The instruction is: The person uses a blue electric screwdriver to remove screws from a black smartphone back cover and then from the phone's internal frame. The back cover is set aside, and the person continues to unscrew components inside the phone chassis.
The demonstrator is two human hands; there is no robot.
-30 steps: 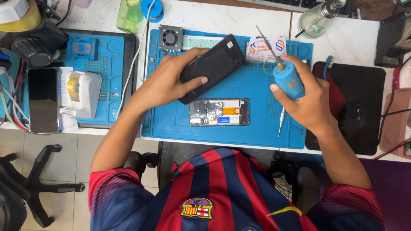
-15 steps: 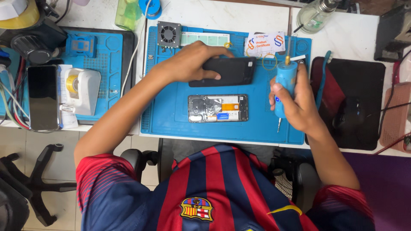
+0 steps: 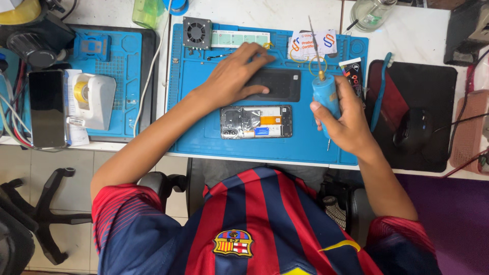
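While the left hand (image 3: 235, 76) lies flat, fingers spread, on the black rectangular phone panel (image 3: 277, 85) at the middle of the blue silicone work mat (image 3: 204, 117), the right hand (image 3: 346, 119) at three o'clock is clamped round a blue cylindrical plastic tool (image 3: 326, 99). The opened phone body with exposed circuitry (image 3: 256, 122) lies just beside the panel, at six o'clock from it.

Left hand (image 3: 235, 76) flat, palm down, fingers spread forward, right hand (image 3: 345, 118) fisted, wrist bent inward
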